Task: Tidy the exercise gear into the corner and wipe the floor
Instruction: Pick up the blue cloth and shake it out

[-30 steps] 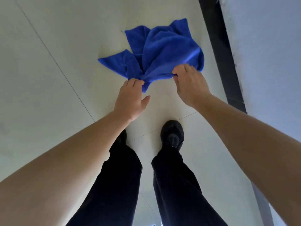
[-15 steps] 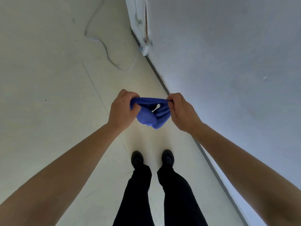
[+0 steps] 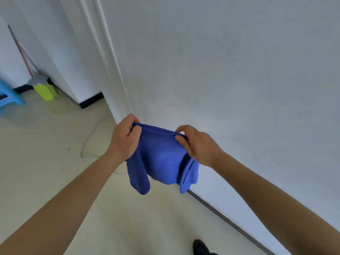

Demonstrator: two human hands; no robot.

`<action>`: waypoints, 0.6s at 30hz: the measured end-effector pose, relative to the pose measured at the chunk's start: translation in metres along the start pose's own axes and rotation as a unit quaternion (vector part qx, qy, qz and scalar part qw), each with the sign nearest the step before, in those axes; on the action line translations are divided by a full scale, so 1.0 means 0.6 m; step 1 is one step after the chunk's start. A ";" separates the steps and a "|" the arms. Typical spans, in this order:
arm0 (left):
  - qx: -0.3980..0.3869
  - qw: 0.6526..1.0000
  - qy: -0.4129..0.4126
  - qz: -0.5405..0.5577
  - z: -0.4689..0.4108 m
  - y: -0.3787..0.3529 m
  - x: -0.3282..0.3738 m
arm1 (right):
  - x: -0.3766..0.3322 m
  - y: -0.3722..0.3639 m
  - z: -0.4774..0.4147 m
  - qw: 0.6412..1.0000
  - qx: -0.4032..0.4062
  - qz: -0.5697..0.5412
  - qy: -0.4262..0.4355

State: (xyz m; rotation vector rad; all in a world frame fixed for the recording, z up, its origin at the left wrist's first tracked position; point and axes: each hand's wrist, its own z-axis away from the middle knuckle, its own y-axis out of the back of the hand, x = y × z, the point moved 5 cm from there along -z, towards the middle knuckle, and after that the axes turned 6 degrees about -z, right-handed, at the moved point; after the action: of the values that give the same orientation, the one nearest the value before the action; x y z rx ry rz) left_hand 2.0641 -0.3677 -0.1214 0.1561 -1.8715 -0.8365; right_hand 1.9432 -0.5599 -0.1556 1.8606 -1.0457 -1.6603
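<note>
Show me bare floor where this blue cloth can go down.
Bare floor left of the white cable, nearer than the blue stool; also the strip between cable and dark baseboard. Crowded: far-left corner, stool and green mop head.

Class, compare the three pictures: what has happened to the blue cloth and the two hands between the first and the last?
The blue microfibre cloth was lifted off the pale tiled floor and now hangs in the air, stretched between the left hand and the right hand. Unchanged: both hands still pinch its upper edge.
</note>
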 end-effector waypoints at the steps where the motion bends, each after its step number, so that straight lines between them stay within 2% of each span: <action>1: -0.024 0.999 -0.020 0.012 -0.010 -0.002 0.019 | 0.001 0.019 0.018 0.999 0.017 0.002 -0.036; 5: -0.109 0.985 -0.133 0.027 -0.006 -0.054 0.121 | 0.016 0.103 0.127 0.986 0.095 0.026 -0.137; 9: -0.174 0.951 -0.239 0.093 0.060 -0.142 0.272 | 0.020 0.217 0.303 0.961 0.179 0.079 -0.195; 13: -0.241 0.900 -0.335 0.144 0.184 -0.239 0.444 | -0.002 0.334 0.544 0.910 0.281 0.134 -0.275; 18: -0.335 0.815 -0.428 0.202 0.425 -0.365 0.652 | -0.054 0.425 0.893 0.832 0.377 0.170 -0.369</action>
State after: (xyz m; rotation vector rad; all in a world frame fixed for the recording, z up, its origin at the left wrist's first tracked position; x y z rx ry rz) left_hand 1.6115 -0.5911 -0.0147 -1.2056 -2.1267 -1.3254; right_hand 1.3614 -0.6071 -0.0455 1.2026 -2.4852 -1.9179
